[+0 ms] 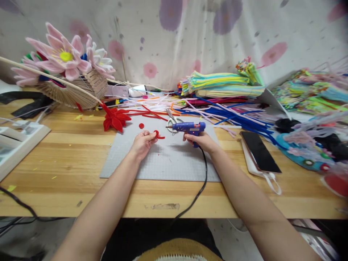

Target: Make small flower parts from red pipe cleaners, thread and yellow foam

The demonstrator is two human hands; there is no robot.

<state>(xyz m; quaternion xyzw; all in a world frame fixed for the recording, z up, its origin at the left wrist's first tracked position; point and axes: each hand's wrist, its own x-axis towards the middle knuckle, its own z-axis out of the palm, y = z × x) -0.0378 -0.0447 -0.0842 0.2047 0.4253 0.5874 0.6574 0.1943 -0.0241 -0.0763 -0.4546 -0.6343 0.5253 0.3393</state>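
Observation:
My left hand (pixel 144 143) pinches a curled piece of red pipe cleaner (pixel 161 137) over the grey cutting mat (pixel 119 165). In my right hand (pixel 199 140) is a blue hot glue gun (pixel 187 127), its nozzle pointing left toward the red piece but apart from it. A white glue stick (pixel 225 126) juts out of the gun's back, and a black cord hangs from its handle. A small red coiled disc (pixel 141 125) lies just beyond my left hand. Scissors (pixel 174 119) rest on the mat behind the nozzle. A red fuzzy flower (pixel 115 119) sits at the mat's far left corner.
Loose pipe cleaners (pixel 231 110) and bundled ones (pixel 220 83) spread along the back. At left stand a basket with pink flowers (pixel 65 56) and a white power strip (pixel 24 141). A phone (pixel 259 152) on a white power bank lies right. The gun's cord (pixel 202 185) crosses the table's front edge.

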